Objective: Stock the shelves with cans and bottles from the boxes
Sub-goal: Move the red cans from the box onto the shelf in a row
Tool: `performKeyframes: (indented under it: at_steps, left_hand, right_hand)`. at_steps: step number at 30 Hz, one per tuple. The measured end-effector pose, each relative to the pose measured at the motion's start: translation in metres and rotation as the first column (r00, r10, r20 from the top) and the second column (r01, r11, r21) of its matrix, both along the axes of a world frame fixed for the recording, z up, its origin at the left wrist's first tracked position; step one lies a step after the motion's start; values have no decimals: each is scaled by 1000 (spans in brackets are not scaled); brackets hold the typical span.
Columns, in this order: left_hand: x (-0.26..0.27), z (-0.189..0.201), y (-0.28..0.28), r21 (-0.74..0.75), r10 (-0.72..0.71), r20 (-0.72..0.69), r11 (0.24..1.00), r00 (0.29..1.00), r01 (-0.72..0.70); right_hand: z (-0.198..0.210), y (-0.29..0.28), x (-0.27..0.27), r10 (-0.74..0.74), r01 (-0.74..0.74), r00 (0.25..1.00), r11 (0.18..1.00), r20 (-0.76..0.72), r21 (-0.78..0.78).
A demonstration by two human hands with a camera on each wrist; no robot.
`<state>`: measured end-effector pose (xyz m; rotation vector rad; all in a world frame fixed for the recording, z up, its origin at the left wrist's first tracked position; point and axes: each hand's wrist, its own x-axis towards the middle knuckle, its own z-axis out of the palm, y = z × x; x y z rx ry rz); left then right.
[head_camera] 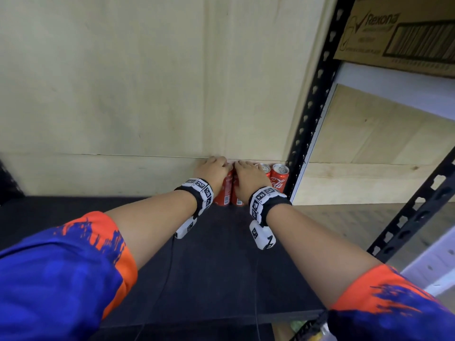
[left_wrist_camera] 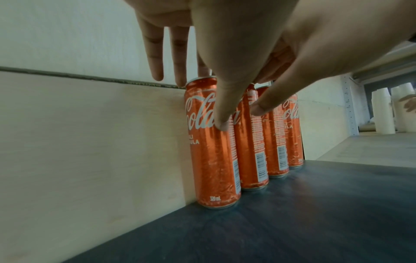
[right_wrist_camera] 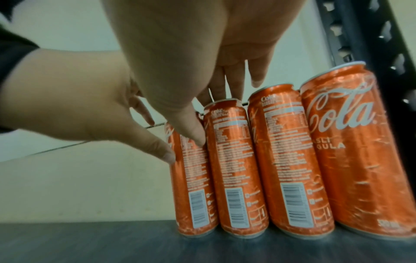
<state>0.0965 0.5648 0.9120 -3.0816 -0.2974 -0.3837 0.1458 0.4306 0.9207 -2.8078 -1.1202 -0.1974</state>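
Note:
Four red Coca-Cola cans stand in a row at the back right of the dark shelf [head_camera: 221, 254], against the plywood wall. My left hand [head_camera: 214, 168] [left_wrist_camera: 200, 101] lies over the leftmost can [left_wrist_camera: 211, 160] [head_camera: 225, 190], with its thumb on the front and straight fingers reaching past the top rim. My right hand [head_camera: 248, 175] [right_wrist_camera: 211, 117] covers the second can [right_wrist_camera: 234, 169] in the same way, its thumb low on the can's left side. The third can [right_wrist_camera: 290, 160] and the fourth can [head_camera: 279, 178] [right_wrist_camera: 360, 151] stand free to the right.
A black perforated upright [head_camera: 312, 94] rises just right of the fourth can. A Rexona carton [head_camera: 394, 33] sits on the neighbouring rack's upper shelf. Stacks of white cups [left_wrist_camera: 382, 110] stand on the far right shelf. The plywood back wall [head_camera: 123, 94] closes the shelf behind.

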Motion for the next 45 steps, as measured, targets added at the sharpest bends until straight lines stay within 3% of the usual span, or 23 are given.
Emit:
performKeyframes:
  at_steps: [4, 10, 17, 21, 26, 32, 40, 45]
  left_hand:
    - [-16, 11, -3, 34, -49, -25, 998, 998, 50]
    - [-66, 36, 6, -196, -7, 36, 981, 999, 14]
    - [-178, 30, 37, -386, 95, -68, 915, 993, -114]
    - [-256, 10, 56, -432, 74, -138, 893, 988, -128]
    - [-345, -26, 73, -344, 94, -209, 925, 973, -163]
    - [-436, -62, 88, -373, 57, -305, 911, 951, -174]
    - [-521, -102, 70, -409, -60, -513, 894, 856, -182]
    - [-560, -138, 48, -468, -88, -638, 833, 765, -295]
  right_hand:
    - [12, -17, -10, 22, -18, 999, 992, -27, 126]
    - [25, -42, -41, -17, 42, 990, 984, -141, 175]
    - [27, -61, -122, -6, 43, 963, 991, -271, 129]
    - [9, -66, -179, 14, 16, 941, 996, -339, 85]
    - [-29, -60, -242, -27, 23, 939, 1000, -344, -17]
    - [-64, -58, -330, -71, 38, 920, 995, -384, -94]
    - [-104, -76, -432, -159, 12, 836, 962, -526, -273]
    - [-137, -95, -467, -174, -56, 797, 932, -578, -358]
